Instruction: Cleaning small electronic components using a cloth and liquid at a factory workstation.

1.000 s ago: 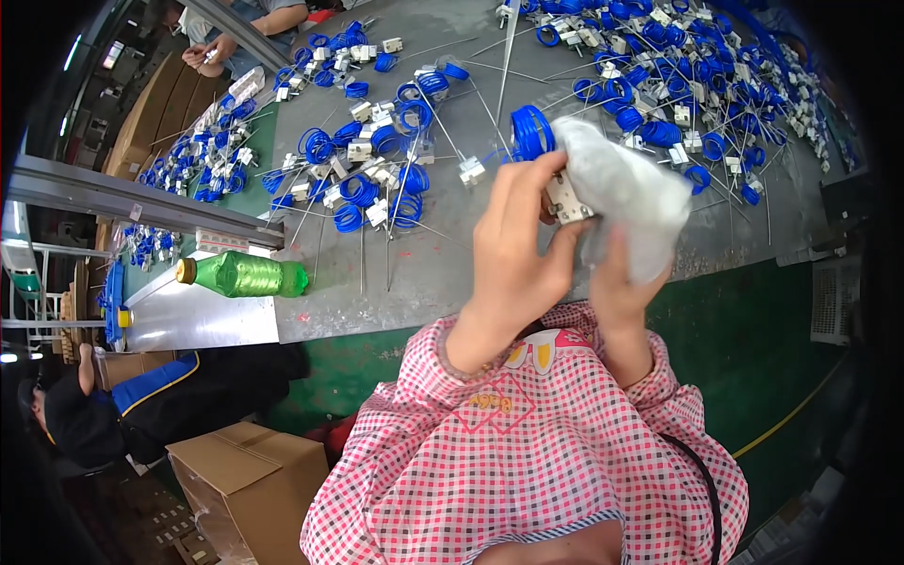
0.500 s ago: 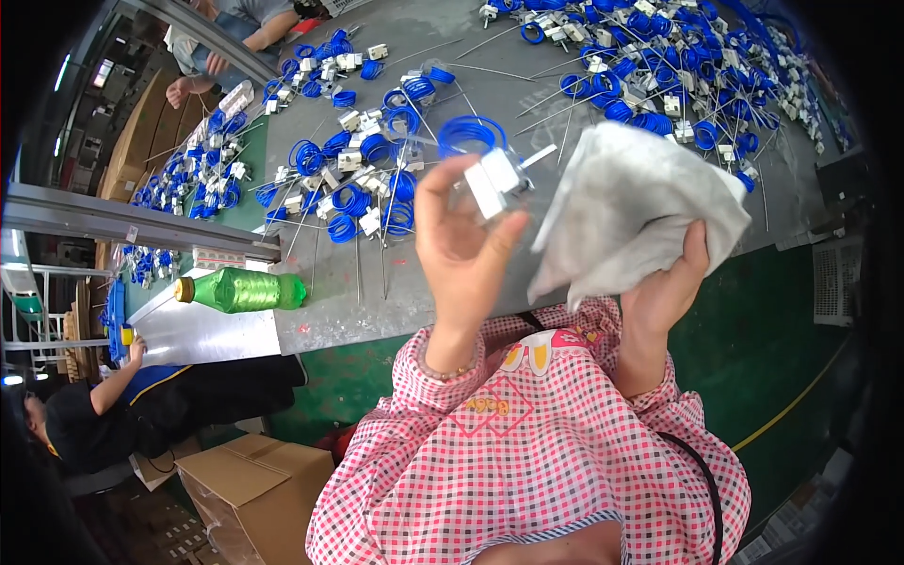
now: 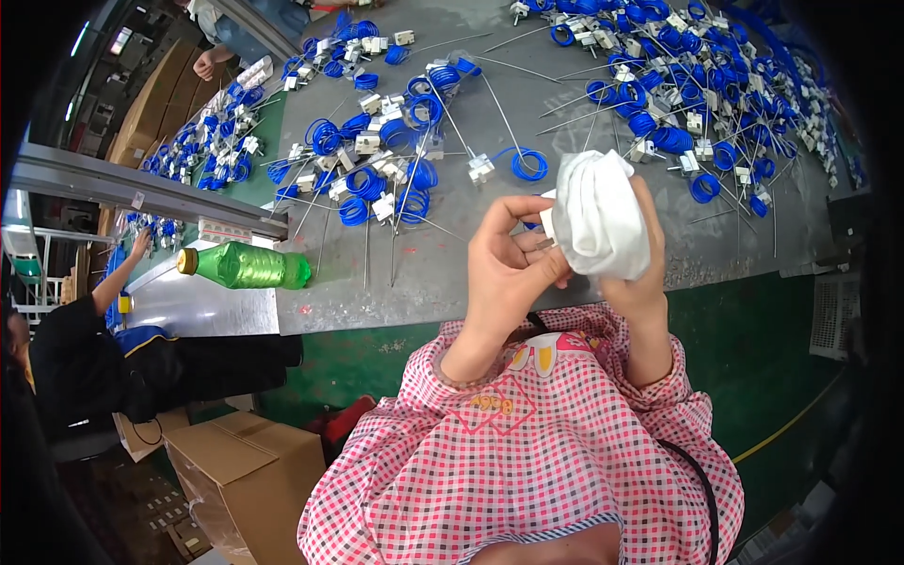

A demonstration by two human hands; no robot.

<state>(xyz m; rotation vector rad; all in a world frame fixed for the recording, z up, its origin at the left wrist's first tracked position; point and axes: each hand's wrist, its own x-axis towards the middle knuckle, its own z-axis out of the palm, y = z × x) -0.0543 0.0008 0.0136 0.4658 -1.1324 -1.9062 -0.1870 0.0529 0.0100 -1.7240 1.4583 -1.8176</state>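
Right above the grey bench [image 3: 443,273], the right hand [image 3: 633,282] clutches a bunched white cloth [image 3: 596,215] with curled fingers, while the left hand [image 3: 504,268] pinches a small white part [image 3: 546,221] against it.

White cloth [image 3: 597,215] is all bunched up into a crumpled wad, held above the surface's near edge. A small white part [image 3: 546,224] sits tucked against its left side, mostly hidden.

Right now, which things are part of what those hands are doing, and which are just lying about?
In hand:
left hand on a small white part
right hand holding a white cloth

Lying about:
blue wire coils on the grey table
green bottle
cardboard box
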